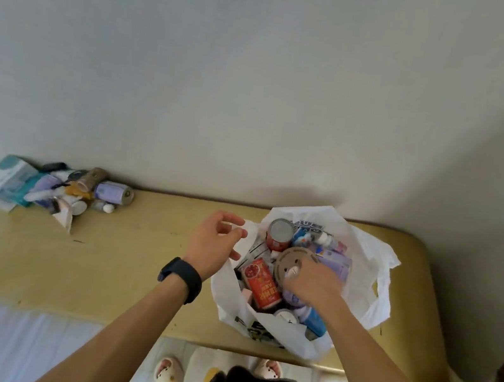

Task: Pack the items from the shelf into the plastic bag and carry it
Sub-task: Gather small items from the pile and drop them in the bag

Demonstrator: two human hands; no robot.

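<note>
Clutter pile (54, 191) lies on the shelf (130, 270), well left of plastic bag (377, 271).

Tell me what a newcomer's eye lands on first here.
The white plastic bag, crammed with cans, sits at the right of the yellow shelf, with the right hand inside it and the left hand at its rim. A pile of items lies at the shelf's left end.

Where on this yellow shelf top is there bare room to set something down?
Widest bare patch: the shelf top between the pile and the plastic bag, forward to its front edge. A narrower strip lies right of the bag. Crowded: the back-left corner, and the bag's mouth, where the left hand holds the rim and the right hand reaches in.
</note>
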